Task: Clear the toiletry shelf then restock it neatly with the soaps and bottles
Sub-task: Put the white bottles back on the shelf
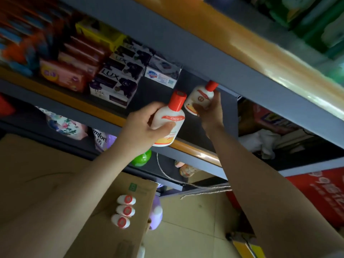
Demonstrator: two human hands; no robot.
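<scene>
Left hand [143, 125] gripping red-capped white "SOD…" bottle [168, 121]; right hand [211, 110] clutching matching bottle [200, 99] at shelf [104, 108], beside "LUX" soap boxes [116, 81].

A grey metal shelving rack [186, 41] with orange-brown wooden front edges [232, 34] fills the upper part of the view. Below it lies a floor of pale beige tiles [195, 220]. The light is dim, with a bright reflection on the upper edge.
</scene>
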